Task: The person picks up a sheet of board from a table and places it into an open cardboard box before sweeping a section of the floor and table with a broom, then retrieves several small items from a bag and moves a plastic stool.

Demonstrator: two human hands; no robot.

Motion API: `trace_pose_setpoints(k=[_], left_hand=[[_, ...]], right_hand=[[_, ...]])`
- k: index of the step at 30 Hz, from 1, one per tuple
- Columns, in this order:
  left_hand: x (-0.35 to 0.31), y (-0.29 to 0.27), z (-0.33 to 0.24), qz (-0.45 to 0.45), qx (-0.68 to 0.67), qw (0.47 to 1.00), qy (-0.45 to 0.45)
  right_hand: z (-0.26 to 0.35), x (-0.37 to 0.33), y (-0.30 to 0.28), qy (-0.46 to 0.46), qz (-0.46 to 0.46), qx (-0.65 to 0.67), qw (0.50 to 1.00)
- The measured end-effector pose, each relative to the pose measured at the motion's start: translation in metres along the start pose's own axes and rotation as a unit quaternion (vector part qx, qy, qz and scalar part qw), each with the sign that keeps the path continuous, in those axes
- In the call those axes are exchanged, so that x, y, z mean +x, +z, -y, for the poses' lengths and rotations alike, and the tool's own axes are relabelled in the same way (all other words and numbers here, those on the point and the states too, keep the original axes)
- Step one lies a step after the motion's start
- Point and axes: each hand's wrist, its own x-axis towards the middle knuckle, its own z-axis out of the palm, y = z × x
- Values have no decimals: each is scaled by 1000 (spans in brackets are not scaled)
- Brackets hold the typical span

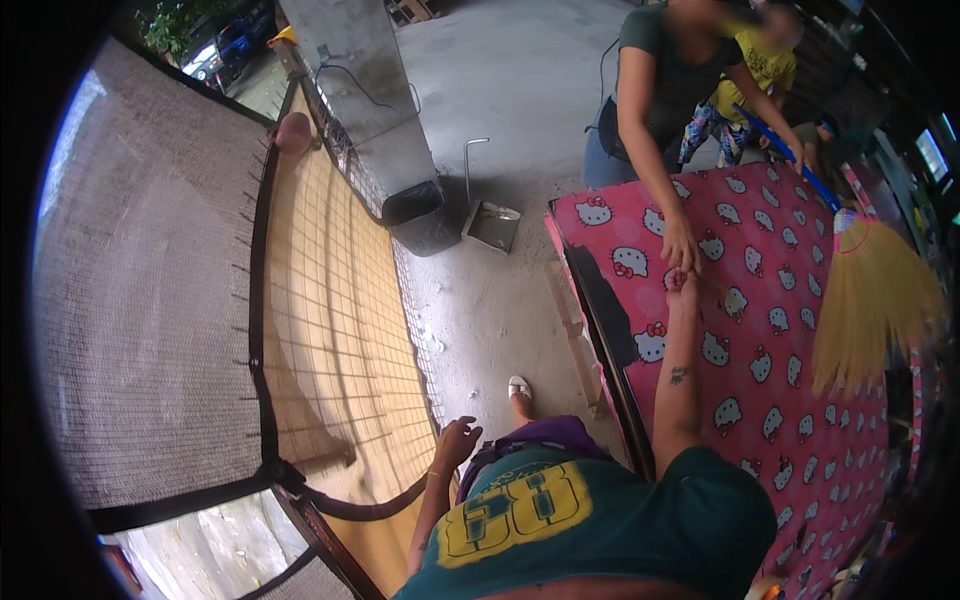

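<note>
Reach across the pink patterned tabletop [770, 385]
The person's right hand [679, 280], fingers curled, meets a co-worker's hand [680, 240]; whether it grips anything is unclear. The left hand [459, 440] hangs relaxed near the netting [345, 270], left of the tabletop.

The cover [735, 385] is bright pink, printed all over with white cat faces wearing bows. It lies spread out broad and flat at the right. A dark, irregular patch [605, 300] breaks the pink along its left edge.
</note>
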Motion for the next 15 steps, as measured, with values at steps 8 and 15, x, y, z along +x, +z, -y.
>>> trace_pose_setpoints(k=[8, 15], left_hand=[[151, -113, -52, -127, -25, 991, -15], [297, -144, -53, -28, 17, 997, 72]], right_hand=[[45, 57, 51, -50, -107, -56, 991], [79, 123, 61, -106, -178, -77, 975]])
